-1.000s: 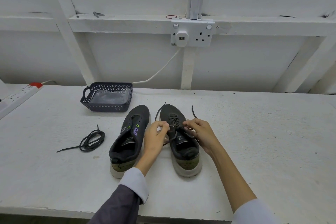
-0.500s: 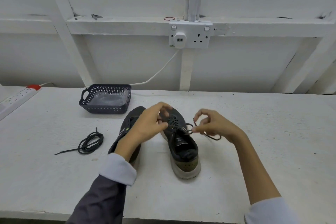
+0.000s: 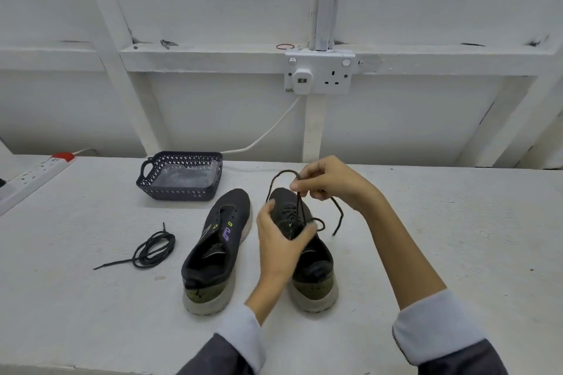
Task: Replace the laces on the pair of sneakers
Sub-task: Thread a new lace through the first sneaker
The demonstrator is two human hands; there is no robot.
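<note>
Two dark sneakers stand side by side on the white table (image 3: 457, 253), toes pointing away. The left sneaker (image 3: 214, 250) has bare eyelets and no lace. The right sneaker (image 3: 316, 265) carries a dark lace (image 3: 336, 213) threaded through its eyelets. My right hand (image 3: 332, 181) hovers above its toe and pinches the lace, which arches up in a loop with one end hanging to the right. My left hand (image 3: 281, 240) sits over the shoe's tongue, fingers curled around the lace near the eyelets. A loose coiled dark lace (image 3: 152, 250) lies left of the shoes.
A dark perforated basket (image 3: 179, 176) stands behind the left sneaker near the wall. A white power strip (image 3: 33, 176) lies at the far left edge. A wall socket (image 3: 318, 74) with a plugged-in cable hangs above the table.
My right hand rose and moved back over the toe, lifting the lace into a loop. My left hand dropped from the shoe's toe to its tongue, uncovering the left sneaker.
</note>
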